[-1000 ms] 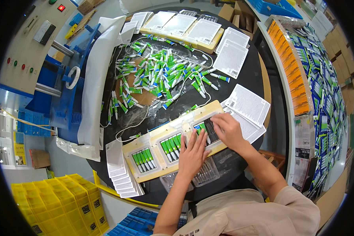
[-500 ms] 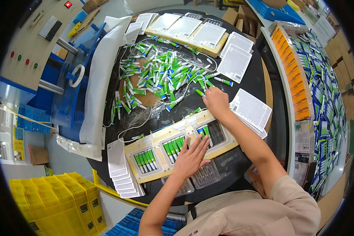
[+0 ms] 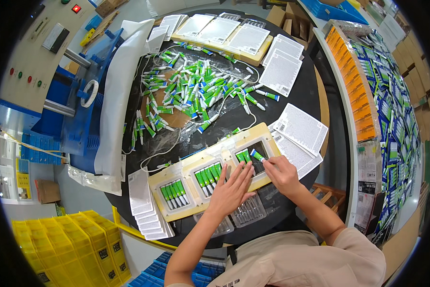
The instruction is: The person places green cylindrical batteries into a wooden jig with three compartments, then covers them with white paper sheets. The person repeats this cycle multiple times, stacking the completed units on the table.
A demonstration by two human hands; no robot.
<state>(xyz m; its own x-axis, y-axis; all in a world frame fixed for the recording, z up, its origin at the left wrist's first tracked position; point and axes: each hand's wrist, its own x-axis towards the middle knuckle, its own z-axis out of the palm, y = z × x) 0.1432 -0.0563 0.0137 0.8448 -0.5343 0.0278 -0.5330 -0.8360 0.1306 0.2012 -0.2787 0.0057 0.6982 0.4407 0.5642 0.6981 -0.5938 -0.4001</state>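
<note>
My right hand [image 3: 283, 176] pinches a small green-and-white tube [image 3: 257, 155] with a blue end, held over the right compartment of a cream-coloured three-compartment tray [image 3: 196, 162]. Across the front of that tray lies my left hand [image 3: 230, 189], palm down with its fingers stretched out. Its fingertips reach the lower ends of a few tubes [image 3: 242, 155] in the right compartment. Rows of upright tubes fill much of the left compartment [image 3: 175, 192] and the middle compartment [image 3: 208, 177]. Part of the middle row is hidden by my left hand.
A large heap of loose tubes [image 3: 196, 91] lies farther back on the round black table [image 3: 306, 91], with a white cord around it. Stacks of white cards [image 3: 145, 201] [image 3: 301, 129] flank the tray. Clear plastic blisters [image 3: 248, 210] lie in front; a blue press [image 3: 81, 119] stands left.
My right hand has come back from the edge of the tube heap to the tray's right compartment, now with a tube between its fingers. My left hand stays nearly in place.
</note>
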